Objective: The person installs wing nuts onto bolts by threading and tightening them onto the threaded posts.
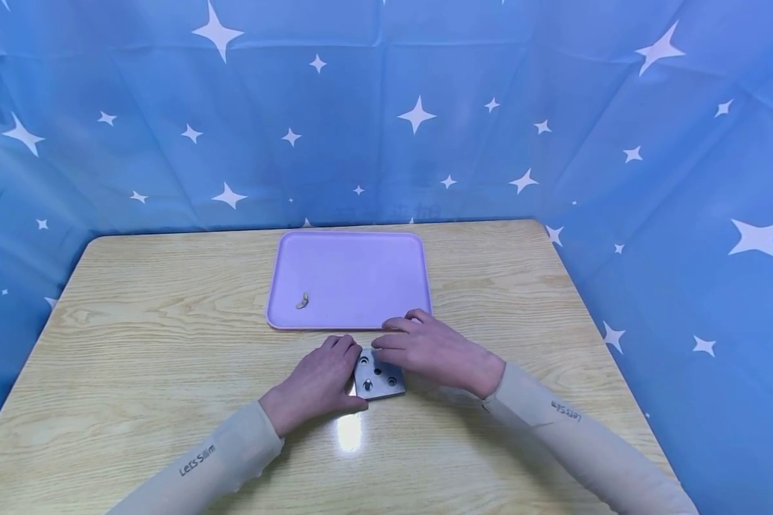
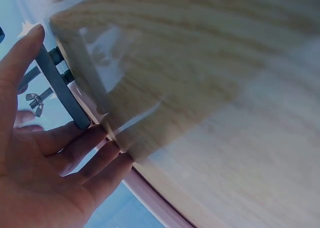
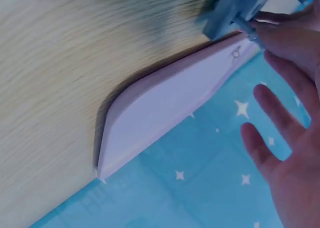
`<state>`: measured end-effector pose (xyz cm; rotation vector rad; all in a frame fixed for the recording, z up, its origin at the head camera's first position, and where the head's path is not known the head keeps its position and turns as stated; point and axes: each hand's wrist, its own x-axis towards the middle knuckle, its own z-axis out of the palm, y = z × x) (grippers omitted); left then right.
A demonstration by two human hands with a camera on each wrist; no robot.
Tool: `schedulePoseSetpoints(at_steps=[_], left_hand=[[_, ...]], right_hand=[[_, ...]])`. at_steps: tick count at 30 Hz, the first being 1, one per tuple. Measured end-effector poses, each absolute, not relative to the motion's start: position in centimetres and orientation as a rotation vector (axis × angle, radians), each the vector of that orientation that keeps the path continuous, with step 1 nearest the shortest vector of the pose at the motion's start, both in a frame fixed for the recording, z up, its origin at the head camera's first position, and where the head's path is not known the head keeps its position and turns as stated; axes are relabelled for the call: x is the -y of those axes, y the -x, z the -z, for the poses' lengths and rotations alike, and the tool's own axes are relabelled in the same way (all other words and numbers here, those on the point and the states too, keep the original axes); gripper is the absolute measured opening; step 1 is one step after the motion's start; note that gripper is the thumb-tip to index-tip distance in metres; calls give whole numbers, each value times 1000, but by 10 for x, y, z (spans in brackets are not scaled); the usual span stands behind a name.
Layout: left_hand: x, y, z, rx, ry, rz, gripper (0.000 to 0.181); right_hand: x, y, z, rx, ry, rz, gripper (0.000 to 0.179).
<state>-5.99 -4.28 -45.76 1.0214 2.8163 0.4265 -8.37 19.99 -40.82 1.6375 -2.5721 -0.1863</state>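
Observation:
A grey metal plate (image 1: 378, 379) with several holes is gripped along its left side by my left hand (image 1: 318, 379). In the left wrist view, the thumb and fingers hold opposite edges of the plate (image 2: 59, 85). Two threaded bolts stand up from it; a wing nut (image 2: 36, 103) sits on one, and the other bolt (image 1: 368, 384) is bare at the near left. My right hand (image 1: 438, 350) reaches over the far right part, its fingers spread. In the right wrist view, a fingertip overlaps the wing-nut end (image 3: 254, 36); firm contact cannot be told.
Behind the hands lies a purple tray (image 1: 354, 268) on the wooden table (image 1: 161, 357). A small brass-coloured wing nut (image 1: 303, 300) rests in the tray's near left part. Blue star-patterned cloth (image 1: 335, 129) hangs behind the table and to its right.

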Motion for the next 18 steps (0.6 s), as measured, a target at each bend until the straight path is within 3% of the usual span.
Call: schedulePoseSetpoints(at_steps=[5, 18], left_hand=[[43, 60, 458, -2811, -1009, -434, 75], [44, 60, 458, -2807, -1021, -418, 77]], right_hand=[[-202, 85, 411, 2492, -1674, 274, 39], [-193, 85, 428, 2479, -1531, 146, 11]])
